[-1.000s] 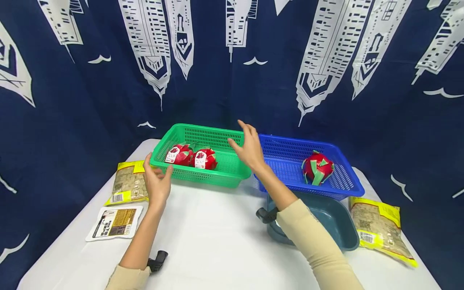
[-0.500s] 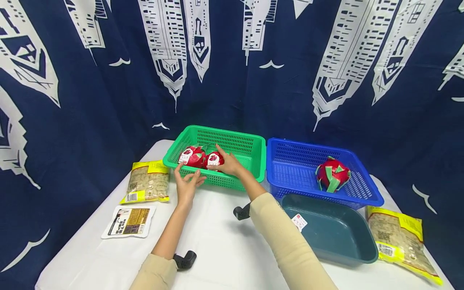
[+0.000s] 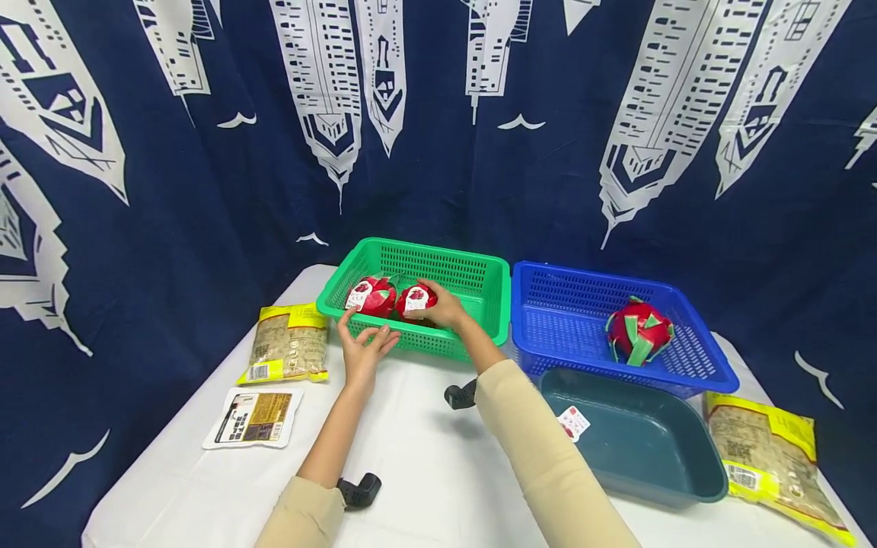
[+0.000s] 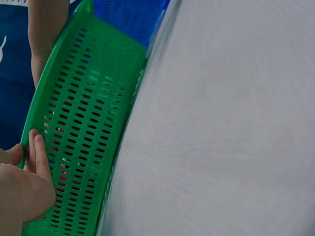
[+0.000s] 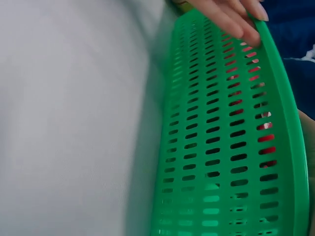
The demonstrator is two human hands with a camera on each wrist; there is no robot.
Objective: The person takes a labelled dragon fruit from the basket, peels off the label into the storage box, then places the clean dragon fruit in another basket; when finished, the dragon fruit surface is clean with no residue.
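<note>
Two red dragon fruits with white labels lie in a green plastic basket [image 3: 435, 344]. My right hand [image 3: 448, 310] reaches over the front rim and holds the right-hand dragon fruit [image 3: 413, 299], fingers behind it and thumb in front. The other dragon fruit [image 3: 380, 298] sits beside it on the left. At the front left rim, my left hand [image 3: 363, 364] grips the basket edge, with fingers against the slotted outer wall in the left wrist view. From the right wrist, that wall hides most of the fruits; red shows through its slots.
A blue basket [image 3: 558, 354] with another dragon fruit [image 3: 640, 331] adjoins on the right. In front of it stands a dark teal tub [image 3: 637, 441] bearing a label card [image 3: 573, 423]. Yellow-edged bags [image 3: 288, 342] lie at both sides, and a flat white pack [image 3: 253, 418] lies left.
My right hand has come down and left from above the green basket onto the right-hand dragon fruit. My left hand has moved right along the basket's front rim. The head view has shifted.
</note>
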